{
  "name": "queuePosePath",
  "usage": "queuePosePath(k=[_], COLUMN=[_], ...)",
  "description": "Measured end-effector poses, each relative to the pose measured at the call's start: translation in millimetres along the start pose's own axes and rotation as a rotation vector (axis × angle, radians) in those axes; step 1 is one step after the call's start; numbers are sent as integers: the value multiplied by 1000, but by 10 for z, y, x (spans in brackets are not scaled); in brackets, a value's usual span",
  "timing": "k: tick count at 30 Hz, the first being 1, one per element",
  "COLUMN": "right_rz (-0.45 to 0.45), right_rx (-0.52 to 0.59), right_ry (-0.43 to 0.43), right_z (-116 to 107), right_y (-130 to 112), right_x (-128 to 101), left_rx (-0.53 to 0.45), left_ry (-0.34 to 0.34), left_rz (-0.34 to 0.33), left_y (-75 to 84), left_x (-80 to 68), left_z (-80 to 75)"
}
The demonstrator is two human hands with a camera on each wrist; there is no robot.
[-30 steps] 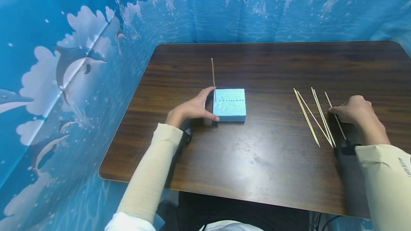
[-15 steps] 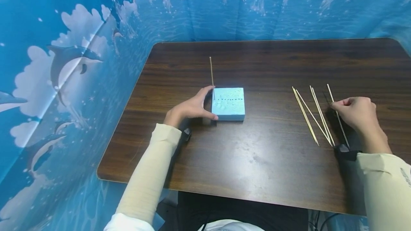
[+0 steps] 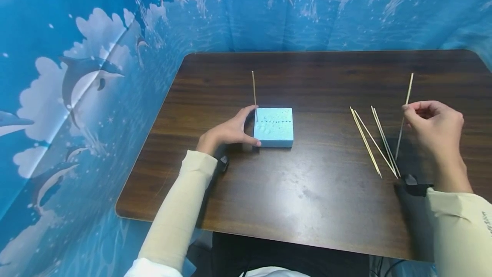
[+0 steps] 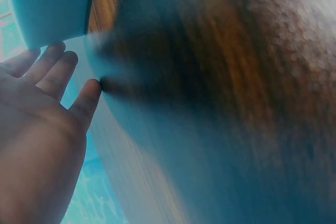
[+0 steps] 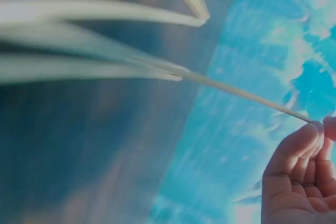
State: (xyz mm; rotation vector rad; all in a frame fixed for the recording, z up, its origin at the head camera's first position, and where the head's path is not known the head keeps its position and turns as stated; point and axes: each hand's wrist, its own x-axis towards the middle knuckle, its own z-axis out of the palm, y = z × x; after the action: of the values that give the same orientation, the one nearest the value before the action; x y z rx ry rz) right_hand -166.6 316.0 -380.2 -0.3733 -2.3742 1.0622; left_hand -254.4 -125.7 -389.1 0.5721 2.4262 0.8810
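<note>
**One stick lifted, the block braced**

My right hand (image 3: 434, 129) pinches a thin wooden stick (image 3: 404, 114) between thumb and fingertips, gripping it near the middle so it stands tilted, its upper end leaning to the far side and its lower end hanging just above the table (image 3: 326, 208). In the right wrist view the same stick (image 5: 247, 95) runs slantwise to my fingertips (image 5: 310, 132), and that is all of the grip it shows. A mid-length pinch like this lets me steer the point, I judge.

My left hand (image 3: 228, 131) clasps the blue foam block (image 3: 273, 126) at its left side, thumb along the near edge and fingers curved round the far-left corner, which I take to be for keeping the light block from sliding. The left wrist view is blurred; it shows the fingers (image 4: 52, 69) spread close beside the block (image 4: 50, 3). One stick already stands upright (image 3: 254, 93) in the block's far-left corner, just beside my fingers, and a row of small holes crosses the top.

The spare sticks (image 3: 374, 140) lie flat on the table just left of my right hand, fanned out, within easy reach. The block sits well apart to the left of the stick I hold, with bare tabletop between them. A blue dolphin-print cloth (image 3: 77, 76) hangs behind and to the left.
</note>
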Motion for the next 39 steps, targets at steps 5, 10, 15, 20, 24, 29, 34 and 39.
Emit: queuePosePath(k=[5,10,15,20,24,29,34,39], right_rz=[-107,-173,-271,-372,-442,-541,-586,-591], right_rx=[199,371,497,492,518,523,533,520], right_ry=[34,-1,-56,-86,-129,-179,-199,-205], right_z=[171,403,693,948,1147,1398,1574,1674], right_y=[-377,-804,-1214,-1567,-1764,-1914,-1980,-2001], right_x=[13,-1,-25,-87,-148,-210,-256,-285], left_rx=[-9,-17,-15,-22,-31,-50,-67,-68], left_ry=[3,1,5,-2,-15,-10,-22,-27], left_rz=[11,28,9,35,54,56,62,42], left_y=[-32,-35,-35,-54,-50,-42,-35,-45], left_x=[-30,-16,-55,-57,-38,-22,-11,-19], left_z=[-4,-3,-15,-14,-5,4,4,-1])
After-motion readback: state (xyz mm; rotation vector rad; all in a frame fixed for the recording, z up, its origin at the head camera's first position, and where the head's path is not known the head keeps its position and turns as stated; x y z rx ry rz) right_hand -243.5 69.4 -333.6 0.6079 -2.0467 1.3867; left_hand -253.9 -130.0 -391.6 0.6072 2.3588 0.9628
